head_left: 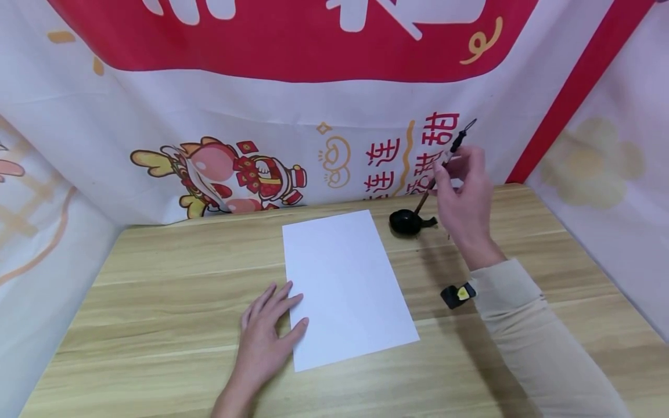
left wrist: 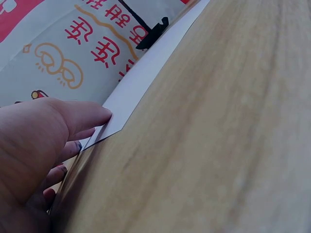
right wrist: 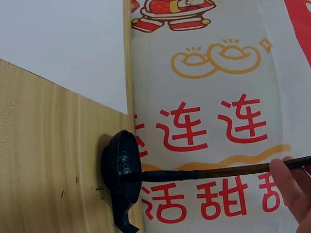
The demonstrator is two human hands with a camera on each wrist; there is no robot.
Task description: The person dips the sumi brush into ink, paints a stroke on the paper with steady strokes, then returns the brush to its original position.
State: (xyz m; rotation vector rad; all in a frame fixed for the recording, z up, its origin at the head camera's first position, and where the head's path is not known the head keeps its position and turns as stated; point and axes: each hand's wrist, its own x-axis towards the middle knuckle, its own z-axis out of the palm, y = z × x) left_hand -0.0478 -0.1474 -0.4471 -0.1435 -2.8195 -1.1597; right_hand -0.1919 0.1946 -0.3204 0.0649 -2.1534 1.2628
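A blank white sheet of paper (head_left: pixel 345 284) lies on the wooden table (head_left: pixel 157 302). My left hand (head_left: pixel 266 334) lies flat with straight fingers on the sheet's lower left edge; in the left wrist view the thumb (left wrist: pixel 82 116) touches the paper (left wrist: pixel 141 82). My right hand (head_left: pixel 465 191) pinches a dark-handled brush (head_left: pixel 444 162) tilted up to the right. The brush tip sits in a small black ink dish (head_left: pixel 406 222) at the table's far edge. In the right wrist view the brush (right wrist: pixel 214 172) reaches into the dish (right wrist: pixel 121 170), with a fingertip (right wrist: pixel 289 187) on the handle.
A small black object with a yellow mark (head_left: pixel 459 294) lies on the table beside my right sleeve (head_left: pixel 528 331). Printed red and white cloth banners (head_left: pixel 313 116) wall the table at the back and both sides.
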